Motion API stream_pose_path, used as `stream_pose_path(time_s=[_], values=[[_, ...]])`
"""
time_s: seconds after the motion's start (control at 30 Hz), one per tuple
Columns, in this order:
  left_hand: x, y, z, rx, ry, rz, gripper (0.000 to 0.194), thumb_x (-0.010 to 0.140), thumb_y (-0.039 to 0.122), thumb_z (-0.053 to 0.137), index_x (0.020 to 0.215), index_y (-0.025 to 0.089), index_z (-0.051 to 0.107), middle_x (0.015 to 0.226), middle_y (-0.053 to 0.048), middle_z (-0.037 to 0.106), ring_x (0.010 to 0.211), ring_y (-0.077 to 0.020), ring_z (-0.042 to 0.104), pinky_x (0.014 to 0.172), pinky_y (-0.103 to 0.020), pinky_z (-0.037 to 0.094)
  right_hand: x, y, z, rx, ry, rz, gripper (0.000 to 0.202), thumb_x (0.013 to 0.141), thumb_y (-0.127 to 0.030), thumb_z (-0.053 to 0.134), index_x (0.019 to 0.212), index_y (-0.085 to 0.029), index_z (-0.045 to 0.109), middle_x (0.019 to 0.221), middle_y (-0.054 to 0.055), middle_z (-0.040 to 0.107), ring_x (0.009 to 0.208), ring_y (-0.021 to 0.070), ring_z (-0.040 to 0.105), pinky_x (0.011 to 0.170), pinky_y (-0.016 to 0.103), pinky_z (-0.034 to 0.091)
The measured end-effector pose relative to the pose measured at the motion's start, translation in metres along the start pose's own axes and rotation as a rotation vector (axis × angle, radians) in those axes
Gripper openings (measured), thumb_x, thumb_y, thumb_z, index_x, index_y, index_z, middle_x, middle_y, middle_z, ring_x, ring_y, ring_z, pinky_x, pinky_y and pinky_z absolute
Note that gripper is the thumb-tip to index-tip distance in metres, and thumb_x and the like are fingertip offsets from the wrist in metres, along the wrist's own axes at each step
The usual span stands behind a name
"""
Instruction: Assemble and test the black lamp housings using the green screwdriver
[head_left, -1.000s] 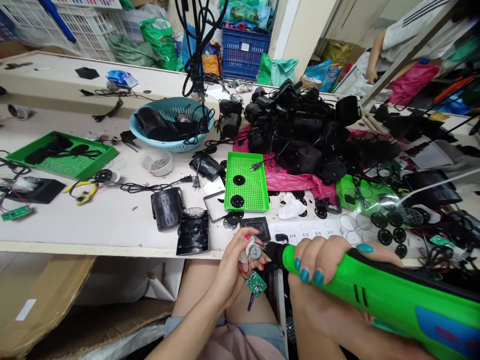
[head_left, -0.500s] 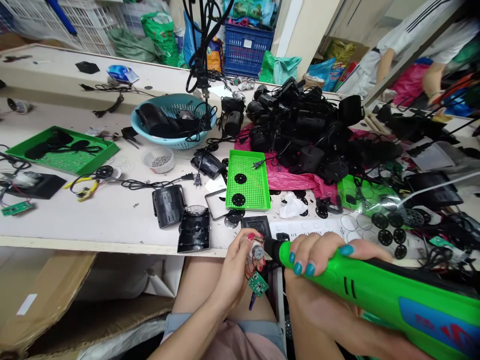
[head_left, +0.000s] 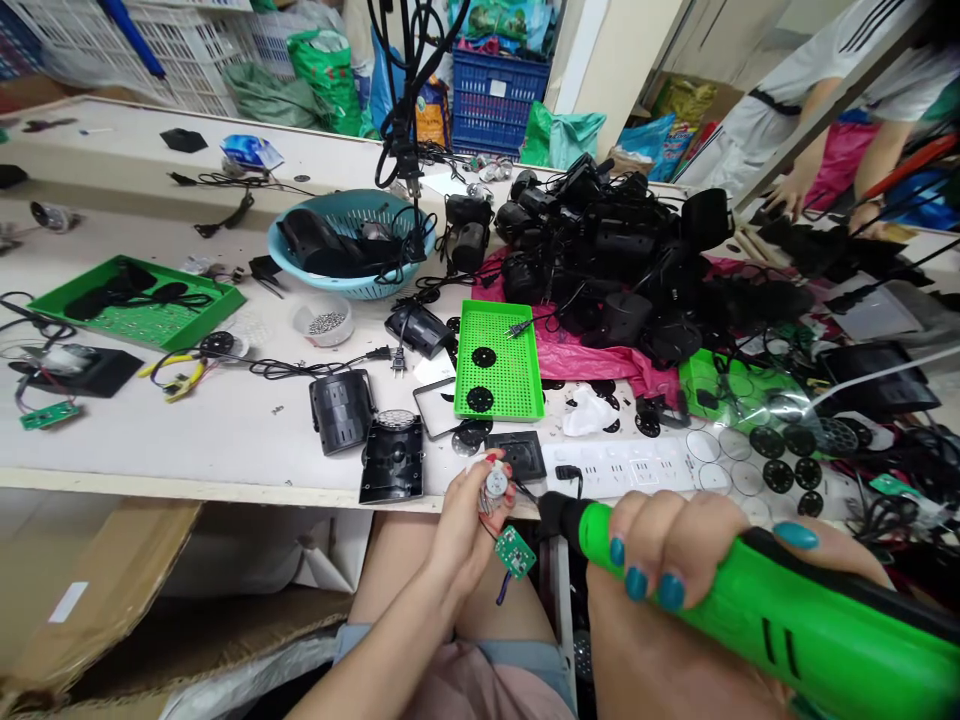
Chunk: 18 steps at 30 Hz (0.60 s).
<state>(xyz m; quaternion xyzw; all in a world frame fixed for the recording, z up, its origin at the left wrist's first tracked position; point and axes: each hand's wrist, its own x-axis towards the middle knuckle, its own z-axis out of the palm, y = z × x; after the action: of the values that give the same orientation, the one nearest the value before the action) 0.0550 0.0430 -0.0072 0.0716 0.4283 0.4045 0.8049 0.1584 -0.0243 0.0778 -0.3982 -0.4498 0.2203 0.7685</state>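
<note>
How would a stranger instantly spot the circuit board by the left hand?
Find the long pale workbench, then the left hand at its near edge, gripping a round silvery part. Just below hangs the small green circuit board. Unlike the similar board lying at the bench's far left, it dangles in midair.

You can read no words, brands or numbers here. To your left, 1 white label (head_left: 69,602) on the cardboard box (head_left: 142,580) shows no legible print; ahead of you, 1 white tag (head_left: 497,88) on the blue plastic crate (head_left: 499,118) and the markings on the printed bag (head_left: 679,140) are too small and blurred.
</note>
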Motion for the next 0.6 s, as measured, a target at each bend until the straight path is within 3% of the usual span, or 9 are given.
stream_pose_path(time_s=[0.1,0.17,0.33,0.4,0.53,0.6], values=[[0.003,0.002,0.002,-0.062,0.041,0.008,0.019,0.074,0.02,0.072,0.091,0.013,0.068,0.07,0.0,0.065,0.055,-0.0068,0.058,0.053,-0.016,0.05,-0.007,0.009,0.001,0.037,0.011,0.028,0.038,0.085,-0.064,0.054,0.074,-0.028,0.057,0.053,-0.005,0.048,0.038,0.0165,0.045,0.044,0.036,0.042],[0.001,0.003,0.005,-0.077,0.047,0.018,0.021,0.074,0.019,0.072,0.094,0.013,0.068,0.071,0.0,0.065,0.056,-0.007,0.058,0.053,-0.016,0.049,-0.004,0.019,0.0,0.066,-0.027,0.015,0.04,0.08,-0.069,0.058,0.08,-0.028,0.058,0.054,-0.005,0.052,0.039,0.0169,0.048,0.043,0.035,0.044],[-0.006,0.005,0.01,-0.091,0.032,0.024,0.027,0.072,0.02,0.074,0.097,0.011,0.069,0.071,0.001,0.065,0.055,-0.0068,0.057,0.052,-0.016,0.048,0.01,0.036,-0.007,0.237,-0.355,-0.072,0.061,0.073,-0.07,0.065,0.12,-0.031,0.056,0.067,-0.004,0.066,0.046,0.0189,0.059,0.043,0.034,0.049],[-0.007,0.006,0.011,-0.092,0.03,0.028,0.027,0.071,0.02,0.075,0.096,0.011,0.07,0.071,0.001,0.065,0.056,-0.0067,0.057,0.052,-0.016,0.048,0.007,0.035,-0.001,0.238,-0.257,-0.043,0.058,0.076,-0.069,0.063,0.12,-0.031,0.055,0.067,-0.004,0.063,0.049,0.0178,0.058,0.046,0.033,0.047],[-0.005,0.005,0.01,-0.089,0.015,0.041,0.029,0.069,0.022,0.077,0.095,0.012,0.07,0.071,0.001,0.065,0.056,-0.007,0.057,0.053,-0.017,0.047,-0.006,0.027,0.024,0.171,0.075,0.032,0.045,0.082,-0.065,0.059,0.107,-0.028,0.054,0.063,-0.007,0.053,0.049,0.014,0.046,0.05,0.03,0.041],[-0.003,0.003,0.009,-0.09,0.008,0.038,0.03,0.067,0.023,0.078,0.094,0.012,0.07,0.072,0.001,0.065,0.056,-0.0071,0.056,0.053,-0.017,0.046,-0.008,0.025,0.033,0.145,0.117,0.015,0.045,0.083,-0.067,0.055,0.102,-0.027,0.053,0.061,-0.007,0.05,0.048,0.0135,0.043,0.049,0.029,0.039]])
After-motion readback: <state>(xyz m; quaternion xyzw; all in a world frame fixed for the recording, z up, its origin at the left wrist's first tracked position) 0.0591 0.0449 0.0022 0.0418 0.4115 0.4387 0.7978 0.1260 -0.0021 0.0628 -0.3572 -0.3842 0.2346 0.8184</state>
